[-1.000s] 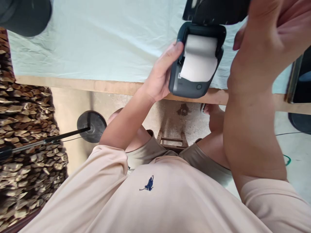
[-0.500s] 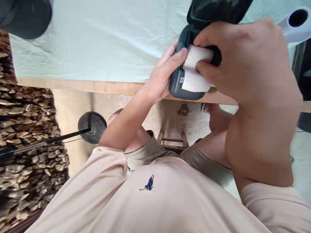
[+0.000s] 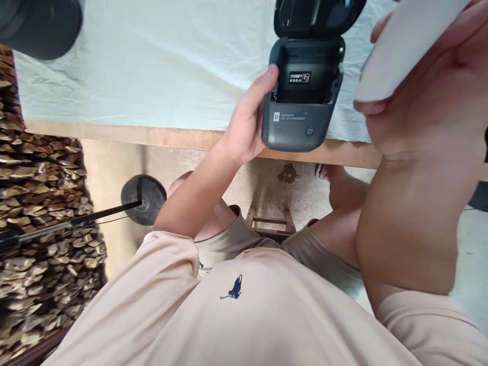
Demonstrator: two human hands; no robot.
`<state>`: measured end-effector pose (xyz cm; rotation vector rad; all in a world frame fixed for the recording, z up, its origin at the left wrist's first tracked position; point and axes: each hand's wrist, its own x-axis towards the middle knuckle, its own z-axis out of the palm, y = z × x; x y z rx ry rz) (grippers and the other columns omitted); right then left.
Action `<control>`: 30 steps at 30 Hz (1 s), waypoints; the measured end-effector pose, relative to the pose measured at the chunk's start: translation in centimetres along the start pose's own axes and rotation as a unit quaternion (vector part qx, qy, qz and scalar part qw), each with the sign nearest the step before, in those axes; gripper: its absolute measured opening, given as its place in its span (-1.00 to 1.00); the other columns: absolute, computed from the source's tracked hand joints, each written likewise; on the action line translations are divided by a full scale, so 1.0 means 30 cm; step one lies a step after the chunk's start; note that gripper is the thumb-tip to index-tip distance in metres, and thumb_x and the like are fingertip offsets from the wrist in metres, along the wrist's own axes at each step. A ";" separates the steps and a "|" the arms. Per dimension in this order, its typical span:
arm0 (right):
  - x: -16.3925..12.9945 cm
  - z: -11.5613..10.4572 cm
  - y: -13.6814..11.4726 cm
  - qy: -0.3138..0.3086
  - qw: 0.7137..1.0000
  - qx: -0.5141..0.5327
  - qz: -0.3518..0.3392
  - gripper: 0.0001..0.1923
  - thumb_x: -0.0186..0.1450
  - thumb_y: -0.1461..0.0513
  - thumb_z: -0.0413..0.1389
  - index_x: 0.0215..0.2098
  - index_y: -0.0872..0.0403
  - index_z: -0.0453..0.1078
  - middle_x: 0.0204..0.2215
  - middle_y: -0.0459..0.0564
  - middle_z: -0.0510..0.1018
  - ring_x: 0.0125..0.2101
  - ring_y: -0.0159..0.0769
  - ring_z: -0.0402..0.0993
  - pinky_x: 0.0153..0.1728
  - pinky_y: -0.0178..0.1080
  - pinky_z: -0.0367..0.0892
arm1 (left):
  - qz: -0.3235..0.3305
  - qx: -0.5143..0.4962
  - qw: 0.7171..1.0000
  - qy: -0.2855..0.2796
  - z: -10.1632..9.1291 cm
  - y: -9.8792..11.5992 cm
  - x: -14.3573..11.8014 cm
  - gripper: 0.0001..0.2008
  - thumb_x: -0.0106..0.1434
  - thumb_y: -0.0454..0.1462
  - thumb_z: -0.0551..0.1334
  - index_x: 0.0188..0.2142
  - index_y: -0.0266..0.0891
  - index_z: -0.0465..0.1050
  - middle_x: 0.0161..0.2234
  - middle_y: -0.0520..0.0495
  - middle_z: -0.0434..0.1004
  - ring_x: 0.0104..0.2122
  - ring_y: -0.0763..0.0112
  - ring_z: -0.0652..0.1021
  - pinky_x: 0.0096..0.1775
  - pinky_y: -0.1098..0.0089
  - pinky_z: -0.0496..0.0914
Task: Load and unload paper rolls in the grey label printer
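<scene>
My left hand grips the left side of a small dark grey label printer, thumb along its edge. The printer's black lid stands open, and its paper bay shows a printed sticker at the bottom and no roll inside. Off to the right, my right hand is raised close to the camera, its fingers around white roll paper. Part of this paper is out of frame, and the roll's core does not show.
A pale cloth covers the table, with a bare wooden front edge. At the upper left is a dark round object. Stacked firewood and a stand with a round black base are at the left.
My right hand has lifted the white paper roll out of the printer and moved right and toward the camera. The printer has shifted slightly left, still in my left hand.
</scene>
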<state>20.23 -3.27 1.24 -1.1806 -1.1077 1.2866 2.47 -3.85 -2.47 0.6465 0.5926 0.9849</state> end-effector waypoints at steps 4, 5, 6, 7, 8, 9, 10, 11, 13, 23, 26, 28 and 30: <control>0.017 -0.003 0.109 0.064 0.996 0.055 0.003 -0.43 -0.08 -0.01 0.12 -0.14 0.03 0.16 -0.38 -0.15 0.29 -0.57 -0.52 0.29 -0.79 -0.40 -0.06 | -0.030 -0.031 0.999 0.010 -0.003 0.012 0.000 -0.55 0.46 -0.13 -0.12 -0.22 -0.24 0.51 -0.18 -0.06 0.63 0.22 0.13 0.46 0.16 0.14 0.49; 0.010 -0.004 0.125 0.086 0.995 0.049 -0.028 -0.43 -0.04 0.03 0.13 -0.09 0.01 0.14 -0.35 -0.17 0.32 -0.57 -0.55 0.29 -0.79 -0.42 -0.03 | -0.028 -0.037 0.999 0.012 -0.004 0.010 0.001 -0.56 0.46 -0.13 -0.11 -0.23 -0.23 0.51 -0.17 -0.07 0.63 0.21 0.12 0.47 0.15 0.15 0.50; 0.001 -0.007 0.136 0.096 0.993 0.038 -0.065 -0.45 0.02 0.07 0.15 -0.05 -0.01 0.13 -0.30 -0.18 0.35 -0.55 -0.57 0.31 -0.78 -0.44 0.06 | -0.021 -0.045 0.999 0.012 -0.004 0.006 0.003 -0.57 0.45 -0.13 -0.09 -0.23 -0.23 0.52 -0.17 -0.07 0.64 0.20 0.12 0.49 0.13 0.16 0.51; -0.010 -0.012 0.143 0.095 0.991 0.018 -0.094 -0.50 0.09 0.11 0.15 -0.03 -0.03 0.14 -0.27 -0.19 0.37 -0.50 -0.57 0.35 -0.74 -0.45 0.17 | -0.012 -0.053 0.998 0.009 -0.004 0.001 0.004 -0.57 0.45 -0.13 -0.08 -0.25 -0.24 0.52 -0.20 -0.06 0.64 0.18 0.12 0.50 0.10 0.18 0.52; -0.019 -0.020 0.146 0.089 0.989 -0.012 -0.119 -0.57 0.15 0.13 0.15 -0.04 -0.05 0.17 -0.25 -0.20 0.38 -0.45 -0.56 0.39 -0.68 -0.45 0.26 | -0.006 -0.059 0.998 0.003 -0.005 -0.004 0.006 -0.57 0.45 -0.14 -0.08 -0.26 -0.24 0.52 -0.23 -0.05 0.64 0.17 0.13 0.51 0.08 0.20 0.53; -0.027 -0.031 0.148 0.080 0.984 -0.051 -0.148 -0.66 0.22 0.14 0.15 -0.06 -0.07 0.21 -0.23 -0.21 0.37 -0.39 -0.57 0.40 -0.60 -0.46 0.33 | 0.002 -0.063 0.998 -0.001 -0.005 -0.008 0.007 -0.56 0.45 -0.14 -0.08 -0.28 -0.25 0.52 -0.27 -0.04 0.63 0.16 0.13 0.53 0.06 0.21 0.54; -0.030 -0.044 0.151 0.071 0.976 -0.090 -0.186 -0.73 0.26 0.15 0.14 -0.08 -0.08 0.26 -0.23 -0.22 0.36 -0.32 -0.59 0.40 -0.50 -0.47 0.37 | 0.007 -0.064 0.998 -0.006 -0.004 -0.011 0.007 -0.55 0.44 -0.14 -0.09 -0.29 -0.27 0.53 -0.30 -0.03 0.62 0.15 0.14 0.54 0.04 0.22 0.55; -0.031 -0.060 0.156 0.068 0.963 -0.124 -0.230 -0.78 0.29 0.15 0.13 -0.09 -0.09 0.30 -0.23 -0.23 0.35 -0.23 -0.59 0.39 -0.41 -0.47 0.38 | 0.009 -0.062 0.998 -0.009 -0.003 -0.012 0.005 -0.55 0.44 -0.14 -0.09 -0.30 -0.28 0.52 -0.31 -0.02 0.62 0.13 0.14 0.55 0.04 0.23 0.55; -0.025 -0.093 0.173 0.077 0.928 -0.178 -0.317 -0.78 0.32 0.16 0.11 -0.06 -0.13 0.33 -0.20 -0.22 0.34 -0.02 -0.54 0.35 -0.22 -0.44 0.35 | 0.010 -0.053 0.998 -0.015 0.001 -0.008 0.000 -0.58 0.44 -0.15 -0.07 -0.28 -0.28 0.51 -0.28 -0.03 0.63 0.11 0.18 0.57 0.05 0.26 0.54; -0.079 -0.078 0.162 0.122 0.858 -0.461 -0.192 -0.51 0.00 0.44 0.04 -0.08 0.10 0.33 -0.12 0.07 0.35 -0.10 -0.32 0.32 -0.26 -0.25 0.31 | 0.073 0.061 0.993 0.065 0.000 -0.027 0.012 -0.81 0.43 -0.24 0.00 -0.15 -0.21 0.35 -0.19 0.04 0.58 0.16 0.23 0.51 0.03 0.30 0.51; -0.071 -0.070 0.164 0.118 0.862 -0.471 -0.146 -0.48 -0.01 0.42 0.03 -0.04 0.09 0.29 -0.09 0.08 0.35 -0.06 -0.29 0.32 -0.23 -0.22 0.34 | 0.052 0.116 0.987 0.103 0.051 -0.013 0.011 -0.87 0.40 -0.30 0.01 -0.14 -0.24 0.29 -0.22 0.04 0.54 0.13 0.23 0.52 0.06 0.28 0.47; -0.066 -0.071 0.172 0.118 0.865 -0.470 -0.131 -0.45 -0.01 0.41 0.03 -0.01 0.09 0.26 -0.09 0.08 0.36 -0.08 -0.28 0.35 -0.16 -0.16 0.36 | 0.048 0.153 0.972 0.174 0.105 0.013 0.005 -0.87 0.42 -0.29 -0.01 -0.12 -0.21 0.26 -0.09 0.01 0.51 0.18 0.24 0.48 0.15 0.29 0.40; -0.066 -0.073 0.179 0.122 0.867 -0.464 -0.134 -0.42 -0.02 0.41 0.03 0.01 0.07 0.23 -0.08 0.06 0.37 -0.09 -0.28 0.37 -0.09 -0.11 0.37 | -0.002 0.189 0.952 0.239 0.151 0.048 -0.002 -0.90 0.43 -0.27 0.02 -0.12 -0.13 0.28 0.06 0.05 0.47 0.24 0.33 0.39 0.24 0.40 0.28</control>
